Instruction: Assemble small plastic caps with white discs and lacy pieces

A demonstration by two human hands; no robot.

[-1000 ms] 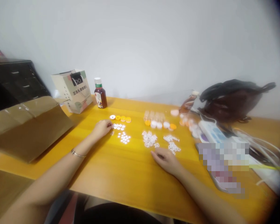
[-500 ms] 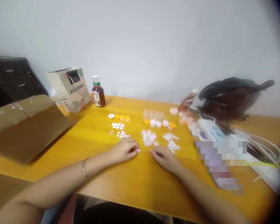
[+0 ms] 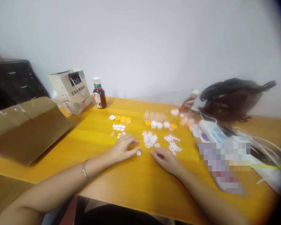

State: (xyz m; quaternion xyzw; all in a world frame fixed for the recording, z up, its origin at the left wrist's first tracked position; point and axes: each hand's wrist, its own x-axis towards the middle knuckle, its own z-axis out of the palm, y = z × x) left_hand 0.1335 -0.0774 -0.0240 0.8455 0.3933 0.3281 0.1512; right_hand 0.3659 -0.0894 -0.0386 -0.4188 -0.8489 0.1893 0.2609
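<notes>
Over the yellow table (image 3: 140,184), my left hand (image 3: 124,148) is open, thumb and fingers apart. A small white disc (image 3: 139,153) lies on the tabletop just beyond its thumb tip. Partly covered by that hand are several small white pieces (image 3: 119,135). My right hand (image 3: 165,158) rests to the right with its fingers curled closed; whatever they may hold is hidden. Just beyond it sit a pile of white lattice-like plastic pieces (image 3: 150,139) and a second cluster (image 3: 174,147) of similar ones.
Behind are a row of yellow and white rings (image 3: 123,119), small white pieces (image 3: 119,127), clear tubes (image 3: 154,116) and orange and white caps (image 3: 159,124). Paper bags (image 3: 30,131) and a dark-red bottle (image 3: 99,97) stand left. Right are a phone-like object (image 3: 220,168), cables and a dark bag (image 3: 231,100).
My left hand has opened and let go of the small white disc, which now lies on the table. The hand has shifted slightly up. My right hand has hardly moved.
</notes>
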